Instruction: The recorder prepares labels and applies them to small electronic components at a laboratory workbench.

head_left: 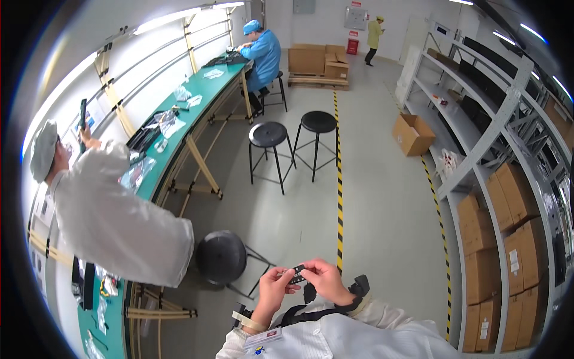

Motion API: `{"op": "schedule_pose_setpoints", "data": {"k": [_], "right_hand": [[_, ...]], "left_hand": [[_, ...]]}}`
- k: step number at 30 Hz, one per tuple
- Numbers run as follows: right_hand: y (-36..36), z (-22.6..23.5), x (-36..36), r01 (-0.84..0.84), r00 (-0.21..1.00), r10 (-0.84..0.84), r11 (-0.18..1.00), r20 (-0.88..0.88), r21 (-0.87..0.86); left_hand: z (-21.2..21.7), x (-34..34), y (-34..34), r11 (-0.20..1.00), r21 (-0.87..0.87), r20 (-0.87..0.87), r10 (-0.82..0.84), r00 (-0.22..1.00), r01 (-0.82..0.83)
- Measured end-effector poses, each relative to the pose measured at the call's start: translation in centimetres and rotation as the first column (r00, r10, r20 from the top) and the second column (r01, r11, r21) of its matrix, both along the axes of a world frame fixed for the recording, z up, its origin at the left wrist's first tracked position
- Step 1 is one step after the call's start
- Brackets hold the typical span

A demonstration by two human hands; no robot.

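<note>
Close in front of my body, both hands meet on a small black device [297, 274] with light marks on its face, perhaps buttons. My left hand [274, 289] grips its left side, with thumb and fingers closed. From the other side my right hand [327, 281] pinches it, the thumb near its upper face. Fingers hide part of the device. A black strap [296, 313] hangs below the hands across my white coat. Each wrist wears a band with a black unit, one at the left wrist [241, 313] and one at the right [360, 286].
A black stool [221, 257] stands left of my hands; two more stools [268, 135] stand ahead. Along the left runs a green workbench [200, 90], with a person in white [119, 209] beside it. Metal shelving [478, 173] with cardboard boxes [482, 275] lines the right.
</note>
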State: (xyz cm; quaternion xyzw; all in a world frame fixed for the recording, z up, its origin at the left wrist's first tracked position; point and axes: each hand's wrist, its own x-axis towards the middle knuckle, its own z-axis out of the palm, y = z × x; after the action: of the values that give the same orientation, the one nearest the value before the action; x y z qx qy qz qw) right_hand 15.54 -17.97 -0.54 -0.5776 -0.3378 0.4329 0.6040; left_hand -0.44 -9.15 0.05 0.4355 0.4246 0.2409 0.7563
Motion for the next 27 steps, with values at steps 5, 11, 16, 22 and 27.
{"op": "schedule_pose_setpoints", "data": {"k": [5, 11, 16, 22, 27], "right_hand": [[9.0, 1.1, 7.6, -0.101, 0.989, 0.101, 0.995, 0.11, -0.002], [19.0, 0.7, 11.7, -0.223, 0.972, 0.224, 0.975, 0.069, -0.026], [27.4, 0.1, 15.1, -0.279, 0.958, 0.277, 0.96, -0.076, -0.015], [39.4, 1.3, 17.0, -0.402, 0.911, 0.408, 0.911, 0.066, -0.091], [48.3, 2.1, 16.7, -0.452, 0.884, 0.462, 0.884, 0.075, -0.119]], "left_hand": [[1.3, 6.3, 8.2, 1.0, -0.013, 0.022, 0.028, 0.999, -0.028], [0.3, 9.8, 16.1, 0.989, -0.001, -0.033, 0.147, 0.989, -0.147], [0.5, 12.8, 24.8, 0.992, 0.021, -0.055, 0.124, 0.991, -0.123], [-1.0, 13.4, 34.5, 0.979, -0.03, 0.096, 0.206, 0.974, -0.204], [-0.7, 13.0, 42.6, 0.985, 0.023, 0.074, 0.168, 0.983, -0.17]]}}
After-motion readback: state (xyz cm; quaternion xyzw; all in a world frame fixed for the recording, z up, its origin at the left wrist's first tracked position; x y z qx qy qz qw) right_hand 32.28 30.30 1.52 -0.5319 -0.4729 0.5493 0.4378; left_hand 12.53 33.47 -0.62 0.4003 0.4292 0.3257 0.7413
